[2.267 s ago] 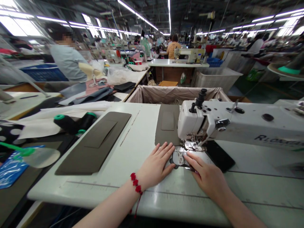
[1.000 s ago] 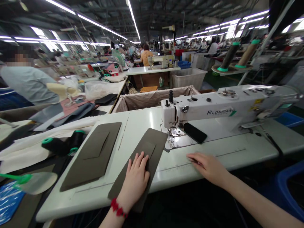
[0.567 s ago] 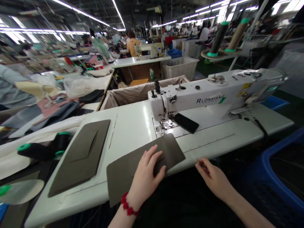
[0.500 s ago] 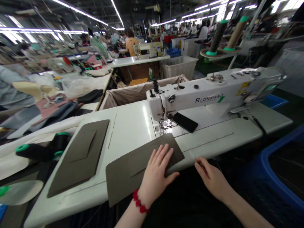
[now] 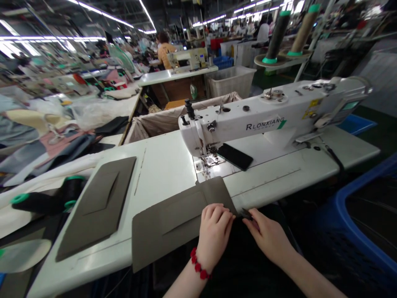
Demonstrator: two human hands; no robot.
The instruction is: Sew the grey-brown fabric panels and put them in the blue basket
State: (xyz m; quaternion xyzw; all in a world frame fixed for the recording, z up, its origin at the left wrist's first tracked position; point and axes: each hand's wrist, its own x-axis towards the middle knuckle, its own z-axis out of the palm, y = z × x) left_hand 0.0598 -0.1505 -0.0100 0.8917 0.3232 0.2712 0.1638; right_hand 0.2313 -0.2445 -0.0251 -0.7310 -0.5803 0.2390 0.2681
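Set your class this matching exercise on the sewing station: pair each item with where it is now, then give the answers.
Items:
1. Red beaded bracelet
2. Black smartphone
3. Black thread spool
4. Taupe panel

Places:
A. Beside the presser foot
B. Under the left hand, at the table's front edge
C. On white cloth, left of the table
D. Around the left wrist

Pairs: 1-D, 2-A, 3-C, 4-B
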